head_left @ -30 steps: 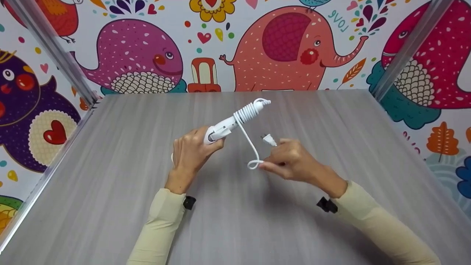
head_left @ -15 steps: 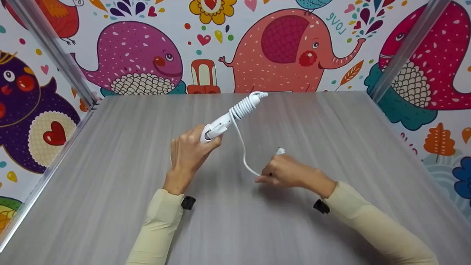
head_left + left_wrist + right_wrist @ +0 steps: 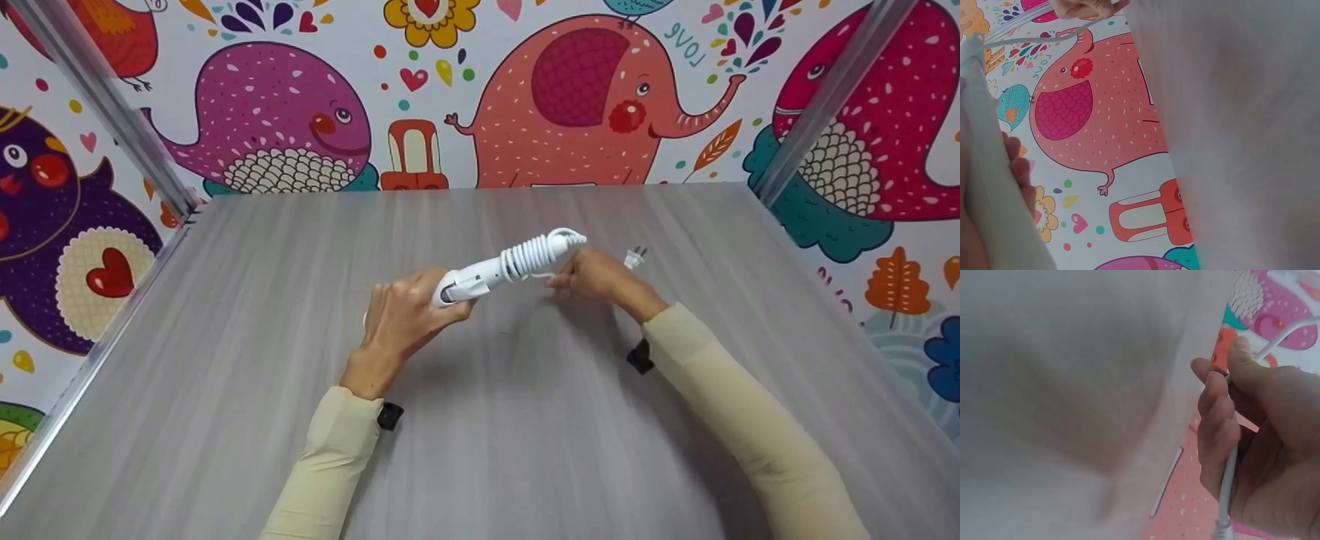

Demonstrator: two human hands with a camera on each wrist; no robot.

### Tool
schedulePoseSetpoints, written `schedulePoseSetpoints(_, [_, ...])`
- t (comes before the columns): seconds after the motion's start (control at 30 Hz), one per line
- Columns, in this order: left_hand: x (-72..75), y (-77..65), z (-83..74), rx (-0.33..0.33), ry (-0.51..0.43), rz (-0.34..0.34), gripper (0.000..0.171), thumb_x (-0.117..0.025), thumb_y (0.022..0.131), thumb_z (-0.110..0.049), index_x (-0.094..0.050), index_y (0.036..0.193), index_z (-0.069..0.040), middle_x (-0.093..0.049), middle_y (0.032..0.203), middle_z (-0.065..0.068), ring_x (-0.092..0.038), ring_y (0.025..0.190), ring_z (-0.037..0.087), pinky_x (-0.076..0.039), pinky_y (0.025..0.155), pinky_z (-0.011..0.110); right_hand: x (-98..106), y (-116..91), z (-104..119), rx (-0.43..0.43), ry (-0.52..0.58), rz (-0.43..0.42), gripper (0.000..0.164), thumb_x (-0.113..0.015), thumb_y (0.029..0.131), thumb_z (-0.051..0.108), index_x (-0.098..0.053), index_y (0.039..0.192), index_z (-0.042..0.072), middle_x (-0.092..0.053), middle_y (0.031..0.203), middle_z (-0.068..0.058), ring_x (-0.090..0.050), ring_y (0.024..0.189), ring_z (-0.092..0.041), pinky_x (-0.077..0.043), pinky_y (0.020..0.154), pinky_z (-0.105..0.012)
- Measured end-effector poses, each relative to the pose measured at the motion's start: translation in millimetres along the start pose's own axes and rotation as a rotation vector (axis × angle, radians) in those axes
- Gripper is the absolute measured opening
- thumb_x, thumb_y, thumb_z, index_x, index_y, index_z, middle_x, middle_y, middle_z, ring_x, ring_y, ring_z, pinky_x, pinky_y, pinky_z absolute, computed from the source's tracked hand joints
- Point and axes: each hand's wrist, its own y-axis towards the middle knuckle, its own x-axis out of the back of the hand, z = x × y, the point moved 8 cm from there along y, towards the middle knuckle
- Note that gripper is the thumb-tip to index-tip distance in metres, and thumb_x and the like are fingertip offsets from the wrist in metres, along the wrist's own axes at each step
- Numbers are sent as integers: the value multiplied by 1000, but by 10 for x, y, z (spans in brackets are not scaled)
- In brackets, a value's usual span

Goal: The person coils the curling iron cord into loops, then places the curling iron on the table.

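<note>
Held above the table in my left hand [image 3: 405, 315] is a white corded appliance that looks like a hair styling iron [image 3: 472, 281], tilted with its cord end up and to the right. Several turns of white power cord [image 3: 529, 259] wrap round its far end. My right hand [image 3: 600, 277], just right of that end, pinches the cord between thumb and forefinger. In the right wrist view the other fingers curl round the free length of cord [image 3: 1229, 481]. Beyond the back of this hand the two-pronged plug [image 3: 634, 259] sticks out. My left palm and the iron's gripped part are hidden in the head view.
A grey wood-grain table [image 3: 262, 420] lies below both hands. Behind it stands a wall panel [image 3: 450, 75] printed with cartoon animals. Metal posts [image 3: 112, 112] rise at the left and right sides. A black wrist device [image 3: 640, 357] sits by the right cuff.
My right hand dipped toward me with the cord, then went up and away to the iron's far end. The iron has tipped lower and shifted slightly right; the plug now points up right.
</note>
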Motion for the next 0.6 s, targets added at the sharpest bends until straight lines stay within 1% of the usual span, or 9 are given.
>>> schedulePoseSetpoints(0.07, [-11,-1,-30,-32,-5,10,35,-77,80,-40,-68,84,-6,-61,62,5,-47,47,15,-39,42,27,93,57,23,-21,-30,-3,19,-69,94,24,-73,98,6,-68,88,-10,-54,71,-16,-43,61,-29])
schedulePoseSetpoints(0.13, [-21,-2,-55,-59,-6,20,35,-78,79,-40,-67,83,-7,-58,60,4,-44,47,12,-36,43,24,185,106,79,-6,-88,-3,10,-68,92,14,-70,92,4,-67,84,-9,-56,69,-17,-46,59,-28])
schedulePoseSetpoints(0.17, [-25,-2,-70,-75,-4,25,35,-78,79,-40,-66,81,-7,-57,59,4,-42,47,11,-34,43,22,224,136,111,9,-120,1,10,-66,92,12,-68,87,3,-65,79,-7,-56,65,-16,-46,55,-26])
schedulePoseSetpoints(0.23, [-37,-3,-102,-107,5,37,35,-78,79,-40,-64,79,-8,-55,58,3,-38,47,9,-31,43,21,310,180,173,21,-175,-10,16,-66,91,12,-69,79,2,-61,67,-5,-53,56,-14,-43,49,-25])
schedulePoseSetpoints(0.3, [-56,-9,-140,-143,17,54,36,-78,78,-41,-63,78,-9,-55,58,2,-37,47,9,-31,43,21,401,213,226,8,-210,-27,20,-68,92,17,-74,78,3,-61,62,-5,-51,55,-14,-41,48,-24])
schedulePoseSetpoints(0.37, [-81,-19,-185,-181,28,75,36,-78,78,-43,-63,78,-10,-57,58,2,-38,47,9,-33,43,22,496,234,288,-6,-253,-56,24,-70,93,27,-78,85,6,-64,65,-5,-51,60,-16,-41,53,-26])
schedulePoseSetpoints(0.43, [-108,-33,-223,-209,30,97,36,-78,78,-44,-64,80,-11,-60,60,1,-41,47,9,-36,43,23,602,236,383,-3,-311,-94,26,-74,90,31,-80,94,6,-71,75,-9,-57,68,-21,-44,59,-30])
schedulePoseSetpoints(0.53, [-140,-48,-255,-228,27,126,36,-77,78,-45,-63,80,-12,-61,60,1,-42,48,9,-37,43,24,752,223,579,53,-406,-160,30,-76,87,31,-79,102,5,-77,90,-12,-66,82,-27,-50,68,-36])
schedulePoseSetpoints(0.6, [-147,-52,-254,-223,22,135,37,-77,78,-45,-62,80,-12,-61,60,0,-41,48,8,-36,44,24,838,205,716,93,-448,-207,33,-77,87,32,-78,105,5,-78,95,-12,-68,85,-29,-52,71,-40])
